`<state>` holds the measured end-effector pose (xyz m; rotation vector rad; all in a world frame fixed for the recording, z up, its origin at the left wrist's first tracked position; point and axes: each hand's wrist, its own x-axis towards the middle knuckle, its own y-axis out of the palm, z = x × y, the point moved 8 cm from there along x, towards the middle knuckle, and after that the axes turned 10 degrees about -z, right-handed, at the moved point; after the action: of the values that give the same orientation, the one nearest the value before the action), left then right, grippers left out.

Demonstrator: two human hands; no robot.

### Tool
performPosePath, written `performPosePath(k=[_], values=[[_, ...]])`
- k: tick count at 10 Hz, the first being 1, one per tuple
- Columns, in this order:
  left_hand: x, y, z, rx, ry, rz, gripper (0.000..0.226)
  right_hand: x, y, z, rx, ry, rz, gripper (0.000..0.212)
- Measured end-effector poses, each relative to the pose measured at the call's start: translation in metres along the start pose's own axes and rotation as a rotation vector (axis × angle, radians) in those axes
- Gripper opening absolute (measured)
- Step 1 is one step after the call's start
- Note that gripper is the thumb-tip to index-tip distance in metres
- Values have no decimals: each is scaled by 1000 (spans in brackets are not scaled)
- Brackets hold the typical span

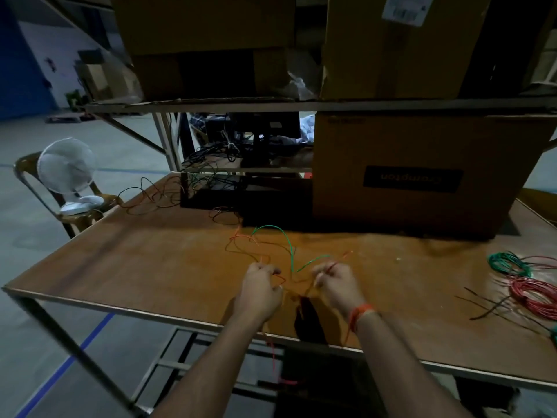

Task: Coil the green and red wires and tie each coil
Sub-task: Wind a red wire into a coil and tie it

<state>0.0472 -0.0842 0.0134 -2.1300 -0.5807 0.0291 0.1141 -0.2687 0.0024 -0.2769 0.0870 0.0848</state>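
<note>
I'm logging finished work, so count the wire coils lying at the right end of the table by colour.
Green wire coil: 1
Red wire coil: 1
Total: 2

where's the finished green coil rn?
In the head view, the green coil lies at the far right of the table, just behind the red coil and well right of both hands.
</note>
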Motion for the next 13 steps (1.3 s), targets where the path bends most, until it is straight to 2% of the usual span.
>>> performPosePath(k=[1, 2, 3, 4, 5, 6, 7, 8, 9, 10, 11, 12, 13], values=[[2, -1, 5, 17, 4, -3, 28, 19, -37, 18, -12, -91, -345, 28], [0, -3, 13, 38, -8, -14, 24, 9, -15, 29, 8, -115, -99, 23], [-9, -7, 16, 53, -41, -24, 20, -17, 7, 23, 7, -64, 112, 18], [-26, -12, 19, 44, -102, -29, 16, -45, 15, 15, 14, -50, 217, 36], [-56, -15, 18, 100, -155, 1, 20, -63, 6, 9, 66, -70, 204, 38], [-93, -1, 20, 177, -211, 28, 24, -75, -11, -2, 99, -57, 192, 26], [-162, 32, 5, 180, -177, 338, 16, -92, -27, -17, 17, -39, 229, 19], [-218, 53, -47, 452, 82, 348, 69, -112, -43, -35, -43, -48, 301, 16], [-239, 66, -72, 432, -196, 396, 60, -133, -61, -48, -58, -48, 370, 17], [-268, 89, -74, 51, -48, 710, 11, -145, -74, -48, -25, -45, 389, 21], [-240, 57, -69, -108, -130, 394, 9, -158, -92, -46, -18, -55, 417, 21], [-216, 13, -80, -228, -166, 77, 18, -168, -97, -40, 1, -76, 482, 20], [-204, -10, -79, -408, -173, -28, 28, -178, -94, -33, 38, -86, 592, 20]])
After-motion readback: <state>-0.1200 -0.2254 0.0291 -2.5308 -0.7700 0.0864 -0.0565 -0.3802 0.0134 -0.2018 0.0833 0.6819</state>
